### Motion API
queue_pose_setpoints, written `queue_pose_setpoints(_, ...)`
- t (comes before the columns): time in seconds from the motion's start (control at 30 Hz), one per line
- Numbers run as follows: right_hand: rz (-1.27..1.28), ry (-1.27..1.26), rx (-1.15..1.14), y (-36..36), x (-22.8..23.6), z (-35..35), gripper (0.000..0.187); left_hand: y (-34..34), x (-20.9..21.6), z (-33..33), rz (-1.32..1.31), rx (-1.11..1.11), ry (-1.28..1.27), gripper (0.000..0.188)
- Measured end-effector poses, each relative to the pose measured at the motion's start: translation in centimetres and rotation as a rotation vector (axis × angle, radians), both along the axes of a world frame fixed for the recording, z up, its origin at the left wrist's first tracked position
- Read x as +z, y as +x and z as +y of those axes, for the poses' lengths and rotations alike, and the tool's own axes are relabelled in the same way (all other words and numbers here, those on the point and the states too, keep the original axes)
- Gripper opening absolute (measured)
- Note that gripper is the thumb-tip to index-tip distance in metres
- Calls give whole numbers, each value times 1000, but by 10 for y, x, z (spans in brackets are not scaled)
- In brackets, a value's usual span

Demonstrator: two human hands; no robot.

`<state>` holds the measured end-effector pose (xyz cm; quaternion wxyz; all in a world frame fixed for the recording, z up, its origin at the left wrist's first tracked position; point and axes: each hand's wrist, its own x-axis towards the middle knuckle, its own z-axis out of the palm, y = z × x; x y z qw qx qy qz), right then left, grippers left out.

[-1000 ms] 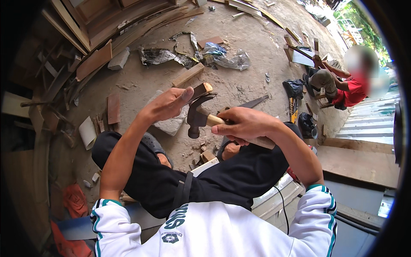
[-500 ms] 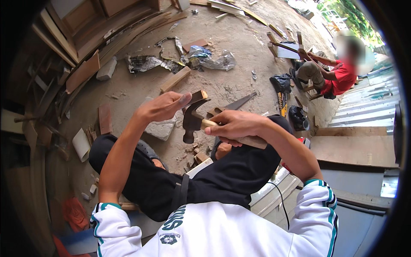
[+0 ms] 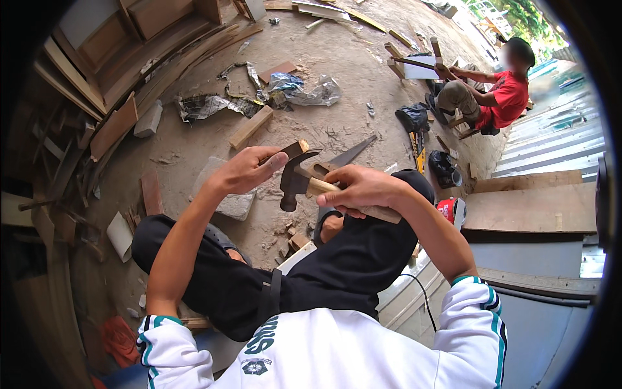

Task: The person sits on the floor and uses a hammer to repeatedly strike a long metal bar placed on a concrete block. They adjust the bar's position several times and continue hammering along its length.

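My left hand [image 3: 249, 170] is closed around a short wooden block [image 3: 295, 150], dark on its side and pale at the end. In my right hand [image 3: 359, 187] is a claw hammer [image 3: 294, 187], gripped by its light wooden handle above my right thigh. The hammer's claw points up beside the block; whether the two touch I cannot tell. Just beyond the hammer is a handsaw [image 3: 353, 153], its blade angled away to the right and its handle partly hidden by my right hand.
A pale stone slab [image 3: 236, 204] lies near my feet. Farther out are a wood offcut [image 3: 251, 127], crumpled plastic [image 3: 317, 92] and a black bag [image 3: 413, 118]. Stacked boards [image 3: 116, 126] line the left. A person in a red shirt [image 3: 508, 97] sits at far right, holding a wooden frame.
The whole view has shifted slightly, so the surroundings sit farther left. My hands keep their grips on the block and the hammer, with the hammer head tilted slightly differently.
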<state>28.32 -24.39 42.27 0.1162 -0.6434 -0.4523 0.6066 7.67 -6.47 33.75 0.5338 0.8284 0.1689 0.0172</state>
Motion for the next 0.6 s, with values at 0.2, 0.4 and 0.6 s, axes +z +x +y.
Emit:
queue_pose_setpoints(0.2,28,-43,-32,7,-18,-2,45,14,-16,-20,-53,201,-2,69)
queue_pose_setpoints(0.4,127,-112,-82,13,-33,1,37,23,-21,-28,70,325,93,83)
queue_pose_setpoints(0.6,-544,584,345,31,-75,6,47,28,-31,-29,102,415,97,85)
